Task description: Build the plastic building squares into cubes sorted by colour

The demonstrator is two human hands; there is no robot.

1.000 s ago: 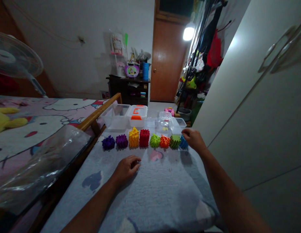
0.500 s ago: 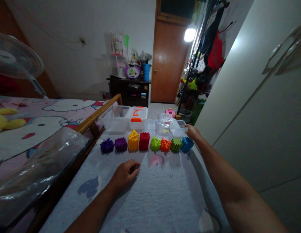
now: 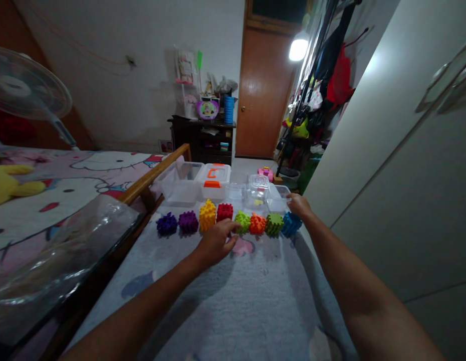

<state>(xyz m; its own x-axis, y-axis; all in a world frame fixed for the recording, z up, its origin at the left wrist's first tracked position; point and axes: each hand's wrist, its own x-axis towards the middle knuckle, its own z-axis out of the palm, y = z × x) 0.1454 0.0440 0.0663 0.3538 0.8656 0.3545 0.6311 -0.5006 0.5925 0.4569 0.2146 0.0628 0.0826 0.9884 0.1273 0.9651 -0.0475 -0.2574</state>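
A row of several knobbly toy blocks lies across a pale blue blanket: two purple, yellow, red, lime, orange, green, blue. My left hand is at the red block, fingers curled round its lower front and hiding that part, thumb beside the lime block. My right hand is behind the blue block, fingers bent onto the right rim of a small clear tub.
More clear tubs and a lidded box with an orange handle stand behind the row. A wooden bed rail and crinkled plastic sheet lie left, a fan beyond. A white wardrobe rises on the right.
My left hand moved forward from the bare blanket to the red block. My right hand went from the blue block to the clear tub's rim and has stayed there.
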